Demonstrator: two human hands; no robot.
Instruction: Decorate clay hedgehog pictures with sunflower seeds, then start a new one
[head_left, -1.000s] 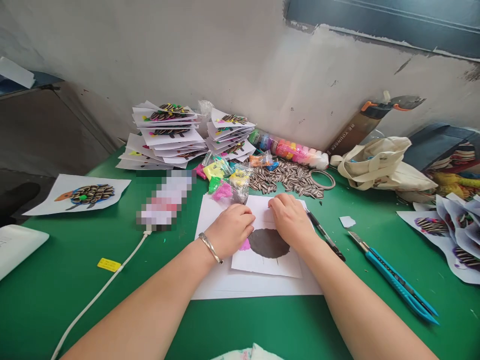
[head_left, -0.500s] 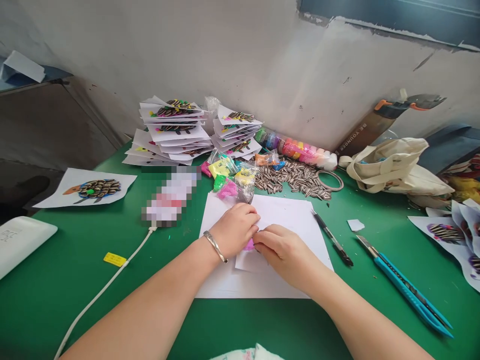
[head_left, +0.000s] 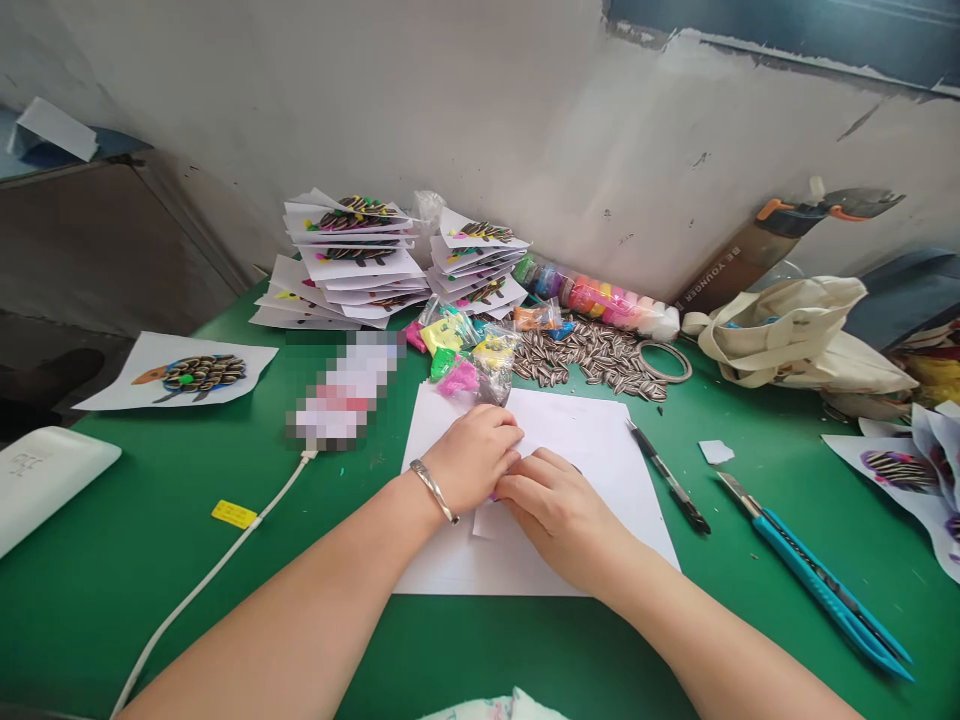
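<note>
My left hand (head_left: pixel 477 458), with a silver bracelet at the wrist, rests over the white paper sheets (head_left: pixel 592 420). Its fingers are curled inward, and what lies under them is hidden. Close against it, my right hand (head_left: pixel 559 510) pinches with thumb and fingertips. A sliver of pink modelling clay (head_left: pixel 493 494) shows at the right fingertips, mostly covered by both hands. Beneath them, a smaller white paper (head_left: pixel 487 522) lies on the larger sheets. Just beyond the left hand are small bags of coloured clay (head_left: pixel 457 375).
Sunflower seeds (head_left: pixel 600 360) lie heaped behind the paper beside a tape ring (head_left: pixel 665 362). A pen (head_left: pixel 667 475) and blue utility knife (head_left: pixel 817 580) lie to the right. Stacks of seed pictures (head_left: pixel 360 270) stand at the back. A charging cable (head_left: pixel 217 570) crosses the left side.
My right hand has shifted slightly left and closer to my left hand, covering more of the pink clay. My left hand stays nearly in place; the view has moved a little.
</note>
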